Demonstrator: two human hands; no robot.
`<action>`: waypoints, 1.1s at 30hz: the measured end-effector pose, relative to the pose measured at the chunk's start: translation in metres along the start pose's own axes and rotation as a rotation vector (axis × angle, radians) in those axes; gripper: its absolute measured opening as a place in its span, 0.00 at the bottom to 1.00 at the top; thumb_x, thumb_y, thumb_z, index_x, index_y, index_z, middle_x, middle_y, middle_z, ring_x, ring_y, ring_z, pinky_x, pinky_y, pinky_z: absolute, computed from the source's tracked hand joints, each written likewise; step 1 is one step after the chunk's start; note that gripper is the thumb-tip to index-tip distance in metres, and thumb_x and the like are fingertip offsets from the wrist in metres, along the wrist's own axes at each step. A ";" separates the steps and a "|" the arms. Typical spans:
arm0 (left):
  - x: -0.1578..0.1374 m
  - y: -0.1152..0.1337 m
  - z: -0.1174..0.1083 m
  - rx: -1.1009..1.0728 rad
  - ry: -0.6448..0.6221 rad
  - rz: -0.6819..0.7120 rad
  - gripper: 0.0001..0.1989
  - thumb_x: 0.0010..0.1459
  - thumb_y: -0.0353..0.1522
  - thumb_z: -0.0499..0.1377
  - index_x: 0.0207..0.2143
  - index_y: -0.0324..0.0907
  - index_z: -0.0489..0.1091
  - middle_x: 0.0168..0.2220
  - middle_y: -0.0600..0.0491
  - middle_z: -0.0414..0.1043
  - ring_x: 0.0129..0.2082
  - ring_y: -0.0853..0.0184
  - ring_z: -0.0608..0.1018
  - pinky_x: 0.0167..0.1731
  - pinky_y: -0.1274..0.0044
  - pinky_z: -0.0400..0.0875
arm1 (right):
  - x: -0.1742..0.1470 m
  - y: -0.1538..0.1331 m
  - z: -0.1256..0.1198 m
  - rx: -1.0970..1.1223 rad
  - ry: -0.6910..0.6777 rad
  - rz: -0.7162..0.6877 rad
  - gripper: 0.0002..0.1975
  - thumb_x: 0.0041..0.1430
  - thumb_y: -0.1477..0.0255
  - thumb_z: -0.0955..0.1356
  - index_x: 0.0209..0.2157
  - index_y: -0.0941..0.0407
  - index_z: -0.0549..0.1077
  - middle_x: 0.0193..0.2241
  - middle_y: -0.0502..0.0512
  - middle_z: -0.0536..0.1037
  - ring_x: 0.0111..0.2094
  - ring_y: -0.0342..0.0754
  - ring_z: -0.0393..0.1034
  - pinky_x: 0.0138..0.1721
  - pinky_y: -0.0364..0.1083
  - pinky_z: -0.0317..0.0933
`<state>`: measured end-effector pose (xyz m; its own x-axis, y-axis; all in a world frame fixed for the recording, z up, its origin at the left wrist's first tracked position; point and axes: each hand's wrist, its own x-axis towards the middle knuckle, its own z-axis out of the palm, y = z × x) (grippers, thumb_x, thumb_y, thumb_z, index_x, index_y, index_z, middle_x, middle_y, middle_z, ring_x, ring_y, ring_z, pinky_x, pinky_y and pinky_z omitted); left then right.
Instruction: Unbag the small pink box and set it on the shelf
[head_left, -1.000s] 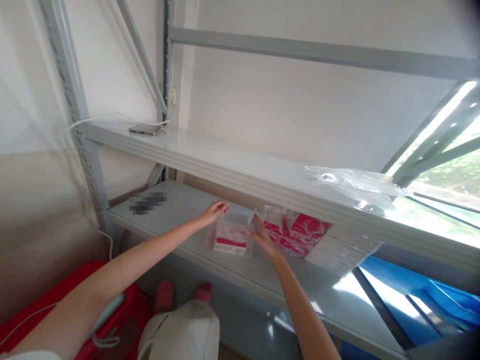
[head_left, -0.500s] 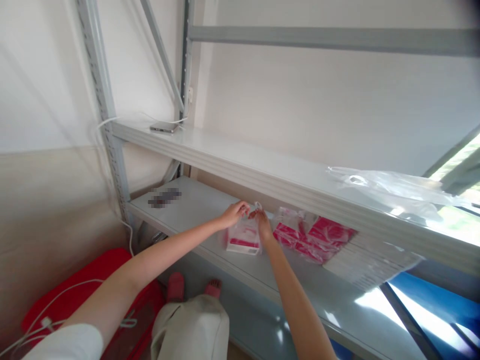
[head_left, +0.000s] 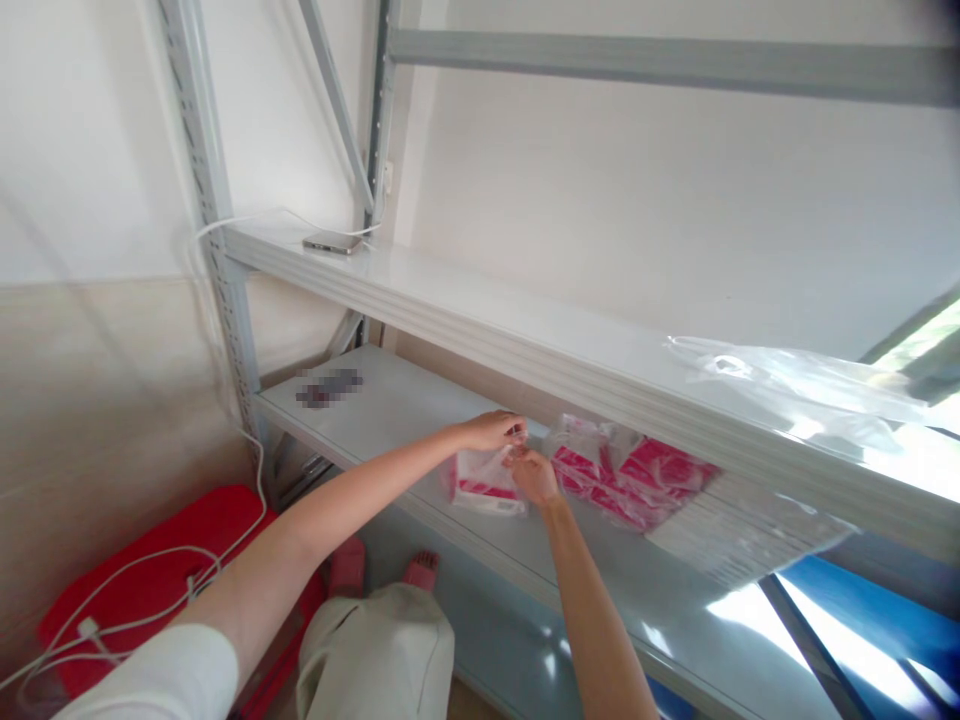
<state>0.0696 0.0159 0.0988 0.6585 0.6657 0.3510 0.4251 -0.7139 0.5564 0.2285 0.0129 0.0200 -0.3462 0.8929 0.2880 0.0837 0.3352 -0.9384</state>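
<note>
Nearest, by the person's knees, a red bin (head_left: 142, 570) sits on the floor with a white cable (head_left: 150, 590) trailing over it. Further out, both arms reach to the lower shelf (head_left: 405, 400), where a small clear bag (head_left: 484, 482) with a pink and white pack inside stands on the shelf board. The left hand (head_left: 491, 432) pinches the bag's top edge, fingers narrow and closed on the plastic; the right hand (head_left: 531, 473) meets it from the other side, fingers also closed on the top edge, so the 2 hands hold the mouth between them. Just beside the bag on the right lies a row of similar pink packs (head_left: 630, 480), leaning one on another. Above, on the upper shelf (head_left: 465, 300), loose clear plastic (head_left: 795, 385) lies near the window, and a phone (head_left: 331, 242) rests at the far end, its cable plugged in.
</note>
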 end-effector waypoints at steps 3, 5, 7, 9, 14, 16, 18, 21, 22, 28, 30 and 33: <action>-0.003 -0.004 0.000 -0.045 0.006 -0.026 0.04 0.56 0.25 0.56 0.35 0.38 0.66 0.33 0.53 0.71 0.34 0.70 0.72 0.35 0.80 0.63 | -0.003 -0.005 0.003 0.083 -0.040 0.096 0.17 0.49 0.55 0.65 0.33 0.54 0.73 0.35 0.56 0.76 0.35 0.49 0.69 0.37 0.48 0.64; -0.007 -0.005 -0.002 -0.084 0.020 -0.035 0.06 0.55 0.23 0.56 0.36 0.38 0.64 0.33 0.53 0.70 0.33 0.70 0.71 0.34 0.80 0.63 | -0.002 -0.007 0.008 0.097 -0.026 0.147 0.19 0.48 0.55 0.66 0.35 0.54 0.74 0.37 0.55 0.76 0.36 0.48 0.68 0.38 0.47 0.63; -0.012 -0.006 -0.004 -0.152 0.054 -0.065 0.04 0.58 0.25 0.54 0.37 0.39 0.62 0.32 0.54 0.69 0.31 0.71 0.71 0.31 0.81 0.63 | 0.000 -0.008 0.012 0.068 0.034 0.174 0.19 0.49 0.54 0.66 0.34 0.54 0.74 0.35 0.54 0.76 0.36 0.48 0.68 0.39 0.47 0.62; -0.019 -0.008 -0.008 -0.223 0.087 -0.092 0.04 0.62 0.30 0.51 0.38 0.39 0.61 0.29 0.55 0.68 0.27 0.72 0.70 0.29 0.81 0.63 | 0.002 -0.008 0.015 0.047 0.104 0.197 0.19 0.49 0.53 0.65 0.33 0.54 0.74 0.33 0.53 0.75 0.36 0.49 0.68 0.38 0.46 0.62; -0.035 -0.010 -0.020 -0.067 0.100 0.010 0.05 0.55 0.32 0.60 0.34 0.40 0.68 0.33 0.53 0.70 0.34 0.68 0.72 0.36 0.79 0.63 | -0.001 -0.002 0.016 0.110 0.183 0.170 0.19 0.49 0.55 0.62 0.33 0.54 0.74 0.31 0.52 0.75 0.34 0.48 0.68 0.35 0.45 0.62; -0.038 -0.007 -0.023 0.083 0.113 0.032 0.03 0.53 0.31 0.62 0.31 0.41 0.70 0.34 0.53 0.70 0.38 0.66 0.72 0.39 0.78 0.62 | -0.004 -0.003 0.017 0.101 0.159 0.145 0.17 0.49 0.56 0.62 0.33 0.52 0.74 0.32 0.51 0.76 0.36 0.48 0.68 0.36 0.45 0.62; -0.038 -0.001 -0.025 0.181 0.127 0.044 0.02 0.55 0.30 0.60 0.29 0.42 0.72 0.34 0.53 0.69 0.38 0.65 0.71 0.41 0.77 0.61 | -0.006 -0.005 0.017 0.056 0.115 0.127 0.17 0.51 0.56 0.62 0.32 0.52 0.74 0.31 0.50 0.76 0.36 0.49 0.68 0.37 0.45 0.62; -0.038 0.010 -0.024 0.231 0.177 0.066 0.05 0.58 0.31 0.58 0.29 0.41 0.72 0.33 0.51 0.69 0.40 0.64 0.70 0.43 0.75 0.61 | -0.005 -0.011 0.015 -0.011 0.097 0.122 0.18 0.53 0.56 0.60 0.29 0.52 0.74 0.27 0.51 0.75 0.34 0.49 0.67 0.35 0.45 0.61; -0.039 0.012 -0.021 0.238 0.199 0.072 0.06 0.58 0.31 0.57 0.30 0.41 0.72 0.34 0.51 0.69 0.41 0.63 0.70 0.45 0.74 0.60 | -0.005 -0.012 0.015 -0.012 0.114 0.130 0.18 0.53 0.55 0.60 0.29 0.53 0.74 0.27 0.51 0.75 0.34 0.49 0.67 0.34 0.45 0.61; -0.047 0.010 0.019 0.242 0.231 -0.092 0.27 0.51 0.43 0.62 0.50 0.38 0.63 0.45 0.44 0.67 0.41 0.59 0.72 0.40 0.73 0.64 | -0.004 -0.016 0.021 0.033 0.232 0.138 0.23 0.48 0.47 0.62 0.25 0.54 0.71 0.22 0.51 0.71 0.26 0.47 0.64 0.26 0.44 0.58; -0.048 0.003 0.027 0.268 0.178 -0.169 0.22 0.55 0.42 0.59 0.47 0.38 0.66 0.41 0.44 0.70 0.38 0.60 0.73 0.37 0.73 0.64 | -0.006 -0.017 0.022 -0.024 0.220 0.080 0.25 0.48 0.46 0.62 0.24 0.54 0.70 0.20 0.51 0.70 0.25 0.46 0.63 0.26 0.44 0.57; -0.047 -0.010 0.028 0.234 0.142 -0.228 0.11 0.59 0.37 0.55 0.32 0.39 0.72 0.30 0.49 0.72 0.33 0.63 0.73 0.36 0.74 0.63 | -0.011 -0.021 0.017 -0.156 0.157 -0.008 0.23 0.50 0.49 0.63 0.22 0.54 0.71 0.20 0.52 0.72 0.26 0.48 0.65 0.30 0.45 0.59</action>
<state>0.0519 -0.0139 0.0556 0.4446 0.8253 0.3482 0.6925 -0.5633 0.4507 0.2145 -0.0090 0.0334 -0.1989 0.9218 0.3327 0.2292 0.3739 -0.8987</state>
